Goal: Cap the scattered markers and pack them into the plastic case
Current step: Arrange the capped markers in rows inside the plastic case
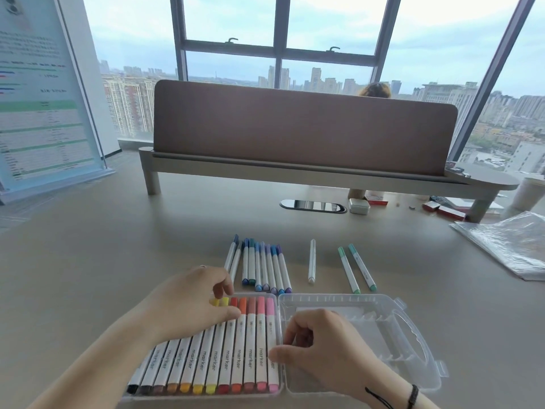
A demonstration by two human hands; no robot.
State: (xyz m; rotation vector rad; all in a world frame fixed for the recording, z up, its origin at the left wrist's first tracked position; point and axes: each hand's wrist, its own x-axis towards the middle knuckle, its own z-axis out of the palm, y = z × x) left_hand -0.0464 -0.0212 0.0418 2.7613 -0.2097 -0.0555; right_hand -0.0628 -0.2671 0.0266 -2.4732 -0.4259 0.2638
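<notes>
Clear case (pixel 413 343) lying open on the desk (pixel 88 261), left half packed with a row of markers (pixel 224 358), black through pink. Left hand (pixel 188 305) resting across the upper ends of that row, fingers curled at the yellow caps; grip unclear. Right hand (pixel 318 346) at the pink marker (pixel 272 343) beside the hinge, thumb and curled fingers pinching it. Beyond the left hand, blue markers (pixel 262 265); beyond the right hand, a white marker (pixel 312 261) and two green markers (pixel 355 268).
</notes>
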